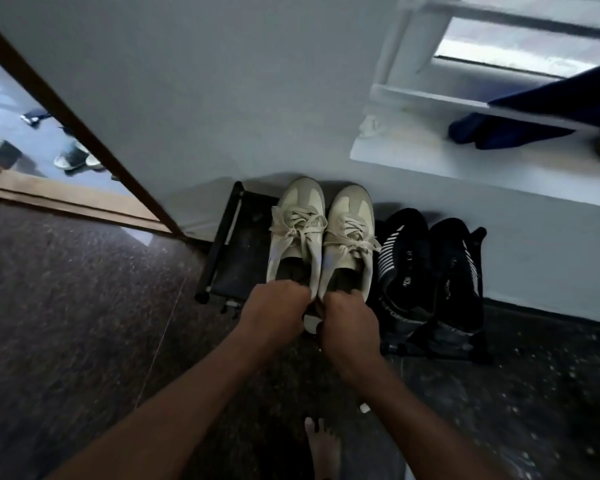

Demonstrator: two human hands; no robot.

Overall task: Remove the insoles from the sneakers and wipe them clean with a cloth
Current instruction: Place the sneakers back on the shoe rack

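Observation:
Two cream lace-up sneakers stand side by side on a low black rack (pixel 238 265), toes toward the wall. My left hand (pixel 274 313) grips the heel of the left sneaker (pixel 293 233). My right hand (pixel 347 323) grips the heel of the right sneaker (pixel 349 237). Dark insoles (pixel 291 270) show inside the openings. A whitish crumpled cloth (pixel 369 126) lies on the window ledge above.
A pair of black sneakers (pixel 430 268) sits right of the cream pair. A dark blue garment (pixel 513 131) lies on the white ledge (pixel 430 157). An open doorway with sandals (pixel 75 159) is at the left. My bare foot (pixel 321 445) stands on the dark speckled floor.

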